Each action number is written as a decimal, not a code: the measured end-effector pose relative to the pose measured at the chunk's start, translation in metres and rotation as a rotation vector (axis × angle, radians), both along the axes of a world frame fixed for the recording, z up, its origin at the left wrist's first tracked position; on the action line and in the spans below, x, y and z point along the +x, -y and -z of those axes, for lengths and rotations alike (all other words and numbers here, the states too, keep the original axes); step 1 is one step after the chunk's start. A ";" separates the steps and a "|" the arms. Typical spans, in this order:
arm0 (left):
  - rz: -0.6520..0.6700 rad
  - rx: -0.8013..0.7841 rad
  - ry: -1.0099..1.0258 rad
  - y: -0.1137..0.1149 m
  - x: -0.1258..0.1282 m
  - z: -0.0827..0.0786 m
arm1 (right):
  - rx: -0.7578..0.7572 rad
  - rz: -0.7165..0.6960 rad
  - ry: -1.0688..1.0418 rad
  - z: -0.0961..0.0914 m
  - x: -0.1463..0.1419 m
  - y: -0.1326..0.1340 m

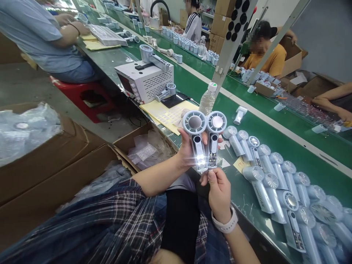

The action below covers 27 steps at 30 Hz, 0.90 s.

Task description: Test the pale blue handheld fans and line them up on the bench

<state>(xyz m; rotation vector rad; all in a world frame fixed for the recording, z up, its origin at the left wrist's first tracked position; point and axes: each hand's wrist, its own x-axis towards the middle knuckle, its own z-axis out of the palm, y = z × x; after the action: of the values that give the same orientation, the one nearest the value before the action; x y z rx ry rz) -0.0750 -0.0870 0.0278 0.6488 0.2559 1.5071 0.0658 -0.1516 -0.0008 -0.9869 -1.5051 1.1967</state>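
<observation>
I hold two pale blue handheld fans side by side, upright, in front of me. My left hand (186,150) is wrapped around the left fan (195,135), whose handle shows a bright light near the bottom. My right hand (220,190) pinches the lower end of the right fan (215,137) with thumb and fingers. A white watch band sits on my right wrist. Both fans hang above the near edge of the green workbench (247,121).
Rows of several more blue fans (277,183) lie on the bench to my right. A clear water bottle (207,99), yellow sticker sheets (167,113) and a white box unit (145,79) stand behind. Open cardboard boxes (55,161) with plastic bags sit at left. Other people work along the benches.
</observation>
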 end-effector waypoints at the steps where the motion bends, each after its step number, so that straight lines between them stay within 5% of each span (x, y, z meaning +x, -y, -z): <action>1: 0.001 0.015 -0.003 0.000 -0.001 0.000 | -0.024 -0.004 -0.044 0.000 0.001 0.000; 9: 0.031 0.003 -0.036 0.001 -0.004 -0.001 | -0.042 -0.043 0.003 -0.003 0.010 -0.003; 17: -0.064 0.158 -0.057 0.005 0.014 0.009 | -0.246 0.051 -0.398 0.007 -0.008 0.006; 21: -0.076 0.146 -0.067 0.008 0.014 0.008 | -0.214 0.034 -0.257 0.009 -0.002 0.002; 27: -0.209 -0.037 -0.027 0.009 0.013 0.007 | 0.027 0.020 -0.020 0.013 0.017 -0.002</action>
<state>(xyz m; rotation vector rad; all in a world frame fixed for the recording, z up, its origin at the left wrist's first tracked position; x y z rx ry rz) -0.0622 -0.0964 0.0212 0.6282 0.3810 1.6903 0.0832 -0.1491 -0.0140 -0.9668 -1.4886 1.1667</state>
